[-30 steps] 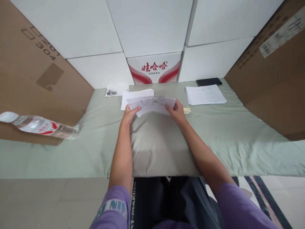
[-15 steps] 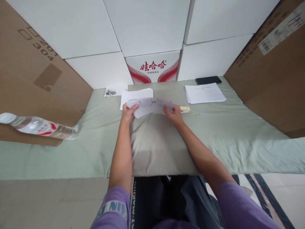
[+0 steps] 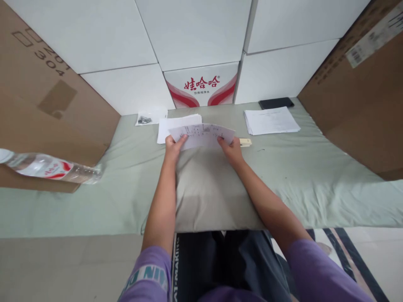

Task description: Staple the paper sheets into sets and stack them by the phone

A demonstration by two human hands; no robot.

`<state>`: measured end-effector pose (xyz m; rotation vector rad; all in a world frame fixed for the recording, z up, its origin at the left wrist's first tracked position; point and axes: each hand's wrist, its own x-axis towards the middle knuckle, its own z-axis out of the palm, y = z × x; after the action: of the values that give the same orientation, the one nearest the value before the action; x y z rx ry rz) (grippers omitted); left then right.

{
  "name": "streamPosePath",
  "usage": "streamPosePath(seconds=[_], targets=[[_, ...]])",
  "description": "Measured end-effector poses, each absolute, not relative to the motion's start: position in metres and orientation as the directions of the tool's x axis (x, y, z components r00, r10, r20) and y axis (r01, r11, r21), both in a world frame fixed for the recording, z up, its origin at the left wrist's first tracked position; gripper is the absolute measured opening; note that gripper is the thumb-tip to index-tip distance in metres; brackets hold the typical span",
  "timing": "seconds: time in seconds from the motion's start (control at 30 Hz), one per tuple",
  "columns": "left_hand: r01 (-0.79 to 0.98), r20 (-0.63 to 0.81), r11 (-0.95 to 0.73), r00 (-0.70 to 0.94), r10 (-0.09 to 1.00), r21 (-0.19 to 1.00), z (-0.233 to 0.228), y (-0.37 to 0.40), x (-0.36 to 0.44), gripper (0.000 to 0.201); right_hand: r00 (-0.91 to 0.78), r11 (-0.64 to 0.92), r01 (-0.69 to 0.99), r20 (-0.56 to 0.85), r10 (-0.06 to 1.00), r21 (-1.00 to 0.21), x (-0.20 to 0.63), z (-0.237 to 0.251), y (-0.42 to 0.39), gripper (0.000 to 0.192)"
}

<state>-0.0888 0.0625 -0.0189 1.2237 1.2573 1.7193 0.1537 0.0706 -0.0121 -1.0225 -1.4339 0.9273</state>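
Two big cardboard boxes wall me in left and right, white boxes stacked at the far side, one green sheet over the table with one grey pillow on it. One water bottle lies at the left, looks like it could roll off. Two paper stacks: one far right, one far just behind my hands. My left hand and right hand each pinch an end of the fanned printed sheets, held above the pillow's far edge. Loose grip and they'd probably slide apart.
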Motion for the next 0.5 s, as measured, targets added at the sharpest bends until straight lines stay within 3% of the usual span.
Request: streamPosePath(seconds=[0.2, 0.5], targets=[[0.002, 0.318, -0.339, -0.350, 0.881, 0.941, -0.0162, 0.0613, -0.0919, 0.044, -0.066, 0.313, 0.046, 0.310, 0.948, -0.949, 0.1579, -0.0101, 0.0711, 0.042], [0.100, 0.261, -0.243, -0.255, 0.931, 0.965, -0.0156, 0.0567, -0.0826, 0.052, -0.104, 0.412, 0.160, 0.399, 0.911, -0.897, 0.1573, -0.0136, 0.0681, 0.038]])
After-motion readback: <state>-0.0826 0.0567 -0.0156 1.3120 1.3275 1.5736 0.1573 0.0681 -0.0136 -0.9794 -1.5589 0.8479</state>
